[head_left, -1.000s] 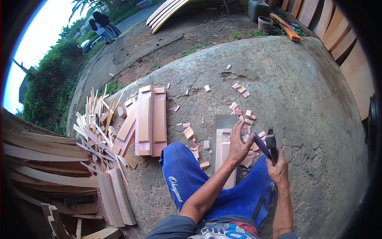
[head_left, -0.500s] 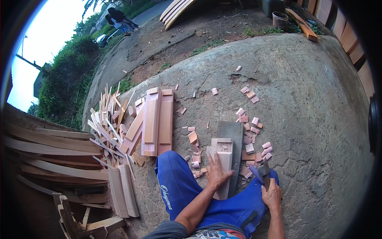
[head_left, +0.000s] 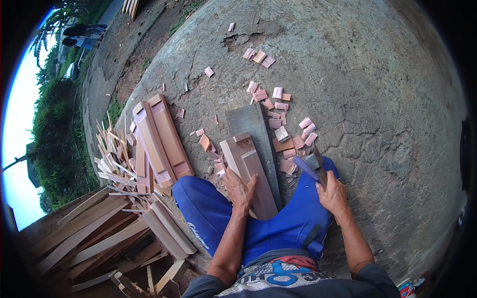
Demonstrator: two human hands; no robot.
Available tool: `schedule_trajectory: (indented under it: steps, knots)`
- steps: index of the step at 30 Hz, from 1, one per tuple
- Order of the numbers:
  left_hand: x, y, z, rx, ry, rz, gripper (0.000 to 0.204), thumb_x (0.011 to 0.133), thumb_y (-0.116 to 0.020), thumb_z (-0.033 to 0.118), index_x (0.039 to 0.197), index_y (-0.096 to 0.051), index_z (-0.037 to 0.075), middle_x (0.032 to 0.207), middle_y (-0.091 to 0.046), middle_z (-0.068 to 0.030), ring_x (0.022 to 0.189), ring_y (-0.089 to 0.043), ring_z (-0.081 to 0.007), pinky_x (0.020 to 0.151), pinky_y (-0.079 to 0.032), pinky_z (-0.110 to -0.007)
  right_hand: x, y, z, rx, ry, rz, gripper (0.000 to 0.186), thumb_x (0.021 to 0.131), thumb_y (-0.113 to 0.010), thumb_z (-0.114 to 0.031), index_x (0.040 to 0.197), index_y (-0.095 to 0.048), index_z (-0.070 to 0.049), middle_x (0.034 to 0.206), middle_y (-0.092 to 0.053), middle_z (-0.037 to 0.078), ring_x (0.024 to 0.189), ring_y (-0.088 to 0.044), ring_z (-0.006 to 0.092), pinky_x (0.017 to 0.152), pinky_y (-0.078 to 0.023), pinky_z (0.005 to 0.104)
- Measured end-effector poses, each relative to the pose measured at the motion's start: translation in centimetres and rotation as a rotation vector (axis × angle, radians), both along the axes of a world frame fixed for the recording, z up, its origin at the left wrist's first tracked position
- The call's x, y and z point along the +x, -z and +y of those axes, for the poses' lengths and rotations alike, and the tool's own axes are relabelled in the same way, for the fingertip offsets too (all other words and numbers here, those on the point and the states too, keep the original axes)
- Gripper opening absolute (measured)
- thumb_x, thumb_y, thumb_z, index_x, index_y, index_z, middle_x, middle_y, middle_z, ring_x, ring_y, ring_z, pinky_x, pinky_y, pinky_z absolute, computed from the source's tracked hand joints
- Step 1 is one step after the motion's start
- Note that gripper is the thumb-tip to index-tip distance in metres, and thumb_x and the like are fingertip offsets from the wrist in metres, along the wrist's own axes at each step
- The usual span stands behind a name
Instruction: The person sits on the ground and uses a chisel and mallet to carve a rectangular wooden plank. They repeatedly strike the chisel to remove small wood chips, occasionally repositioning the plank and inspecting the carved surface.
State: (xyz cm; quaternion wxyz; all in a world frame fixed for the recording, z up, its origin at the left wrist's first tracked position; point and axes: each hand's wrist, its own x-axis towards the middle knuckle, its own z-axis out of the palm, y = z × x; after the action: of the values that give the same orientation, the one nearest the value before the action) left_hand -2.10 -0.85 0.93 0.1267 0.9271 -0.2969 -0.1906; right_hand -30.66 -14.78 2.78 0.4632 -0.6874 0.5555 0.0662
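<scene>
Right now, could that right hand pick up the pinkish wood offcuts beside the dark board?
Probably not straight away: the right hand has its grip around a tool, which would likely need setting down first. Otherwise the offcuts lie just ahead, the farther ones uncovered.

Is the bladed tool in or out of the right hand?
In: the right hand wraps around the handle of the bladed tool.
</scene>
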Motion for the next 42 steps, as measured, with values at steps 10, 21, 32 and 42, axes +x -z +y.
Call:
schedule_trajectory:
  steps: [10, 21, 32, 42]
  knots:
    - [-2.6, 1.4, 0.5, -0.02, 0.015, 0.083, 0.111, 0.084, -0.08, 0.028, 0.158, -0.004, -0.006, 0.153, -0.034, -0.0391, 0.132, -0.052, -0.0531, 0.105, -0.048, -0.052, 1.2, 0.1, 0.1, -0.02, 0.001, 0.061, 0.036, 0.093, -0.069, -0.023, 0.115, -0.048, -0.003, 0.107, -0.068, 0.027, 0.099, -0.067, 0.052, 0.085, -0.051, 0.0621]
    - [-2.3, 3.2, 0.8, -0.231, 0.08, 0.131, 0.111, 0.084, -0.079, 0.023, 0.156, -0.004, -0.016, 0.159, -0.02, -0.0402, 0.152, -0.023, -0.0515, 0.125, -0.026, -0.046, 3.0, -0.6, 0.4, -0.197, -0.046, 0.167, 0.041, 0.091, -0.073, -0.029, 0.112, -0.05, -0.002, 0.102, -0.071, 0.027, 0.099, -0.069, 0.0504, 0.086, -0.053, 0.0613]
    - [3.1, -8.0, -4.7, -0.972, 0.084, 1.04, 0.048, 0.109, -0.055, 0.027, 0.147, -0.049, -0.001, 0.129, -0.066, -0.0202, 0.122, -0.064, -0.0297, 0.108, -0.048, -0.041, 12.6, -8.4, 1.6, -0.302, 0.048, -0.583, 0.047, 0.089, -0.075, -0.025, 0.12, -0.054, 0.004, 0.094, -0.07, 0.028, 0.093, -0.073, 0.0411, 0.078, -0.056, 0.0482]
    - [6.9, -13.6, -11.9, -1.208, 0.352, 0.978, 0.016, 0.101, -0.069, 0.014, 0.108, -0.056, 0.008, 0.084, -0.06, -0.0015, 0.07, -0.062, -0.0127, 0.063, -0.052, -0.028, 13.8, -12.9, 3.6, -0.2, 0.202, -0.801, 0.051, 0.09, -0.076, -0.022, 0.129, -0.054, 0.003, 0.111, -0.07, 0.022, 0.104, -0.07, 0.0338, 0.09, -0.055, 0.0441]
